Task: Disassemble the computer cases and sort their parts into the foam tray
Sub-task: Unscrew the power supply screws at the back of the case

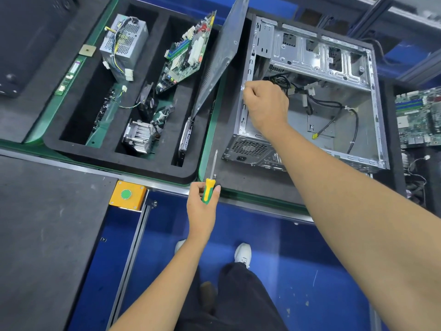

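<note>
Nearest: dark trousers and white shoes (243,254) on blue floor, both forearms reaching up from below.

Largest thing: case (310,96), lying open side up on dark mat on the table, right of centre, long axis running away from camera. Mostly gutted; only black cables (329,111) and drive cage left inside. Side panel (222,60) leaning tilted between case and tray.

Left of it: foam tray (71,149), already holding power supply (124,44), motherboard (188,51), heatsink (139,137) and fan (148,101), each in own slot.

Right hand (267,106) over left wall of case, fingers curled tight at upper rim, seemingly pinching something small and bright, probably a screw; too small to tell for sure. Left hand (202,201) near front edge of table, gripping screwdriver (210,180) by yellow-green handle, shaft pointing away toward case, tip apart from it.

Key relation: tray lying directly left of right hand, panel standing between. Right hand nearer to case; left hand nearer to tray front. Likely next: carrying small part over panel to tray, or bringing screwdriver up and right to rim.
</note>
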Action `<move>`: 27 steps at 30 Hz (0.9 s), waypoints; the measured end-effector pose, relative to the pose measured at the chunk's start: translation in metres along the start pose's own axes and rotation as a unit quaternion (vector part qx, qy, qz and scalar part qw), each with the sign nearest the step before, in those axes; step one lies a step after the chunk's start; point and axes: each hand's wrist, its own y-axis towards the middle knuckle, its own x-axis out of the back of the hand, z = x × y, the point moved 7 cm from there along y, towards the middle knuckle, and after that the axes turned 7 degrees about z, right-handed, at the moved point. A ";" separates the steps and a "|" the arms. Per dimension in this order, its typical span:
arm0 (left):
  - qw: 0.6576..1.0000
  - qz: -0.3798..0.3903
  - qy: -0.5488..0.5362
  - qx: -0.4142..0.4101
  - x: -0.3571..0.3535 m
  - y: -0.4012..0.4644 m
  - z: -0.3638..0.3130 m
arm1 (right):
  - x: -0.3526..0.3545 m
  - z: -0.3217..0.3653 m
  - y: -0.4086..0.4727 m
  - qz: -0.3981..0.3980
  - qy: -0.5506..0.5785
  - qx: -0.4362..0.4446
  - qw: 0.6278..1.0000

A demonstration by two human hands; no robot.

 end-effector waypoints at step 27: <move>0.980 -0.125 0.057 -0.142 0.030 0.016 -0.163 | -0.002 -0.036 0.010 0.002 0.427 -0.173 0.888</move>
